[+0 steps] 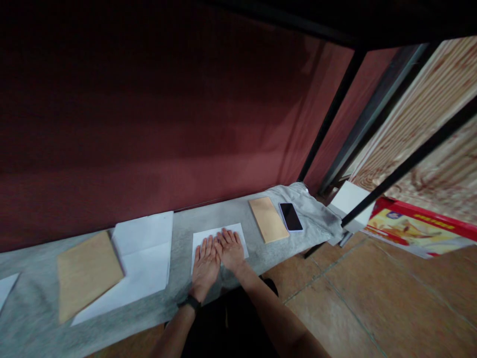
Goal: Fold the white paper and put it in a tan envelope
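A white sheet of paper [237, 231] lies on the grey cloth-covered bench [182, 258] in front of me; whether it is folded I cannot tell. Flat on its left part rests my left hand [207, 261], fingers stretched out, with a dark watch on the wrist. My right hand [229, 250] also lies flat on the paper, fingers extended, its fingertips by those of the left. Both palms hide much of the sheet. To the right is a tan envelope-like rectangle [269, 219], apart from my hands.
A phone [291, 217] lies near the bench's right end. On the left, a brown paper piece [89, 273] overlaps large white sheets [147, 253]. A red wall [186, 149] stands behind. Black metal posts [331, 117], a white box [350, 204] and a red-and-yellow carton [417, 226] are at the right.
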Demonstrator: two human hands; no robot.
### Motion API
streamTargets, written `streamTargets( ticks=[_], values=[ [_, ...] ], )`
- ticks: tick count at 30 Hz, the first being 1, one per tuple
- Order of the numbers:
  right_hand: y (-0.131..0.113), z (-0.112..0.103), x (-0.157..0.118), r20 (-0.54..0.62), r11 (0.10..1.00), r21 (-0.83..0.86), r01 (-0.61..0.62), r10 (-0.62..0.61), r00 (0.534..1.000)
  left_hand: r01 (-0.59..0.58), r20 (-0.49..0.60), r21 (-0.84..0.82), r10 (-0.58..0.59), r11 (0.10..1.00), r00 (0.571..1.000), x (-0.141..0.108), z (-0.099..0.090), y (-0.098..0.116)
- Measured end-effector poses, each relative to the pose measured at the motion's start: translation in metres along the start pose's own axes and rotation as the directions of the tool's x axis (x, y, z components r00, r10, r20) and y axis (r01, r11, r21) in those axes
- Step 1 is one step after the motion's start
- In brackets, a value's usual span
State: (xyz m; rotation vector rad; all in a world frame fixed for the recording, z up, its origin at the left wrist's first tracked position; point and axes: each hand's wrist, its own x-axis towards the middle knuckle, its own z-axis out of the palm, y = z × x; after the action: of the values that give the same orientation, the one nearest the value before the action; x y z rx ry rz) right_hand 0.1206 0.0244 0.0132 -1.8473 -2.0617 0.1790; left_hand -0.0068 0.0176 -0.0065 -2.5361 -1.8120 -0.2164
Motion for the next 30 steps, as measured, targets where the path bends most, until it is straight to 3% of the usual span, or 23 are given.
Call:
streamTargets(
  ticks=[5, 9, 11, 14, 16, 18, 25, 30],
  values=[
    [0.030, -0.003, -0.015, -0.062, 0.998, -0.044, -0.040, 0.037, 0.997, 0.109, -0.034, -0.003, -0.109, 0.994, 0.993, 0.001, -0.005, -0.010],
    [0.037, -0.004, -0.022, -0.097, 0.995, -0.067, -0.081, 0.074, 0.993, 0.266, -0.069, 0.021, -0.264, 0.964, 0.962, 0.013, -0.008, -0.010],
    [0.036, -0.004, -0.023, -0.096, 0.994, -0.070, -0.088, 0.081, 0.992, 0.223, -0.071, 0.006, -0.222, 0.975, 0.973, 0.022, -0.008, 0.002],
    [0.034, -0.006, -0.023, -0.083, 0.994, -0.069, -0.085, 0.079, 0.993, -0.002, -0.006, -0.082, 0.001, 0.997, 1.000, 0.034, -0.007, 0.025],
    [0.034, -0.006, -0.022, -0.074, 0.994, -0.066, -0.085, 0.080, 0.994, -0.032, 0.001, -0.106, 0.033, 0.994, 0.999, 0.039, -0.005, 0.031],
    [0.035, -0.006, -0.022, -0.070, 0.994, -0.065, -0.088, 0.084, 0.994, 0.011, -0.027, -0.096, -0.014, 0.995, 1.000, 0.041, -0.003, 0.026],
    [0.037, -0.005, -0.022, -0.049, 0.993, -0.069, -0.093, 0.090, 0.995, 0.247, -0.080, -0.017, -0.247, 0.969, 0.966, 0.017, -0.006, -0.028],
    [0.032, -0.008, -0.018, -0.011, 0.990, -0.064, -0.127, 0.126, 0.992, 0.285, -0.096, 0.015, -0.282, 0.958, 0.954, 0.005, -0.009, -0.032]
  ],
)
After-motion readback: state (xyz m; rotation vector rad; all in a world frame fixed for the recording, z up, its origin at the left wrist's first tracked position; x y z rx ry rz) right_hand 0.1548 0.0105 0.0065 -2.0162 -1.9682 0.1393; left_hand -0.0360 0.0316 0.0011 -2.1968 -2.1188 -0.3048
